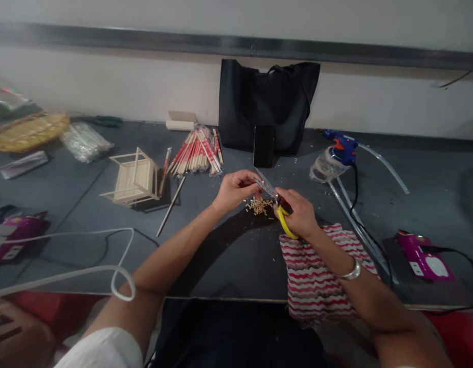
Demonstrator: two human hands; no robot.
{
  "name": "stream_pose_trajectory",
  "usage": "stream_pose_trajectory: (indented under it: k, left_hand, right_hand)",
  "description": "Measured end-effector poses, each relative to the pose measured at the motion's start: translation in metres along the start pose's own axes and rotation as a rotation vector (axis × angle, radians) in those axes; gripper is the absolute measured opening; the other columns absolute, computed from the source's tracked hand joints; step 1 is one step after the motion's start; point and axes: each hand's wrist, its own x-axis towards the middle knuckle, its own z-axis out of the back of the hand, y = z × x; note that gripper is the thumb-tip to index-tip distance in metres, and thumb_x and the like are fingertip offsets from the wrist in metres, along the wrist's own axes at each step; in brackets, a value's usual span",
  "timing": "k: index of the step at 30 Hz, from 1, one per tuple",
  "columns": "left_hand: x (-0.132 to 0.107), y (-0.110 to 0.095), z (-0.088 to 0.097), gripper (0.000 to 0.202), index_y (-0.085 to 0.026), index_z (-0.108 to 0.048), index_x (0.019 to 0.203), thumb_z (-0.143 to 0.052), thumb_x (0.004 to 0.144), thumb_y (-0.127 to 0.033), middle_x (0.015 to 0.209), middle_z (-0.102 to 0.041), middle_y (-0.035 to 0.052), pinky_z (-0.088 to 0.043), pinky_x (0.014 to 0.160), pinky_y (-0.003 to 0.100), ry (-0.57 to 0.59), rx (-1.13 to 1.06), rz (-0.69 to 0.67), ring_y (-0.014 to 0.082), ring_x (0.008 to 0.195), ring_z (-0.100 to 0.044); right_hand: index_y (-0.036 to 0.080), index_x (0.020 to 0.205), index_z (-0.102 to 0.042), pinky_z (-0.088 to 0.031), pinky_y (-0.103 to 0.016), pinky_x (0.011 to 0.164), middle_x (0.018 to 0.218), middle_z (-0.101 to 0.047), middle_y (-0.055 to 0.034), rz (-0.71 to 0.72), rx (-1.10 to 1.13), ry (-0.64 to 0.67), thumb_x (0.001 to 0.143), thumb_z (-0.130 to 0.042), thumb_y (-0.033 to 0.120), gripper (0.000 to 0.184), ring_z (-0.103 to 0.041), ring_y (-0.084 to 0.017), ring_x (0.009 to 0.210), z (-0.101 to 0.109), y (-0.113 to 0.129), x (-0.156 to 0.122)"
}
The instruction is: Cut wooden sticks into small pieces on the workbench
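My right hand (298, 212) grips a pair of scissors (285, 223) by its yellow handles. The blades are apart and point up and to the left, toward my left hand (236, 190). The fingertips of that left hand are pinched together at the blades. What they hold is too small to make out. Right below lies a small pile of short cut wooden pieces (259, 206) on the dark table. Left of my hands stands a little frame built of wooden sticks (134, 179), with a thin rod (171, 206) beside it.
Behind are wrapped chopsticks (198, 153), a phone (264, 146) leaning on a black bag (265, 107), and a blue glue gun (341, 148) with clear glue sticks. A striped cloth (316, 276) lies under my right forearm. Purple power strips (426, 256) and cables flank the table.
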Motion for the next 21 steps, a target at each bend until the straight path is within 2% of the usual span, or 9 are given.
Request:
stream_pose_trajectory:
  k: [15,21]
  left_hand:
    - [0.000,-0.011,0.001,0.003,-0.017,-0.068,0.079,-0.069,0.077,-0.019,0.058,-0.068,-0.0023,-0.051,0.051,0.018,-0.002,0.165,-0.026,0.0097,0.050,-0.066]
    - [0.000,-0.013,0.001,0.006,-0.017,-0.067,0.077,-0.067,0.073,-0.013,0.052,-0.063,-0.0048,-0.048,0.048,0.018,-0.014,0.204,-0.024,0.0086,0.045,-0.061]
  right_hand:
    - [0.023,0.122,-0.067,-0.054,-0.030,0.073,0.092,-0.072,-0.0041,0.008,-0.078,-0.021,0.082,-0.056,0.021,0.041,-0.066,-0.020,0.079,0.001,-0.001,-0.001]
    - [0.025,0.122,-0.067,-0.054,-0.030,0.075,0.093,-0.071,-0.0039,0.003,-0.091,0.001,0.081,-0.058,0.022,0.042,-0.065,-0.020,0.080,0.002,0.000,0.000]
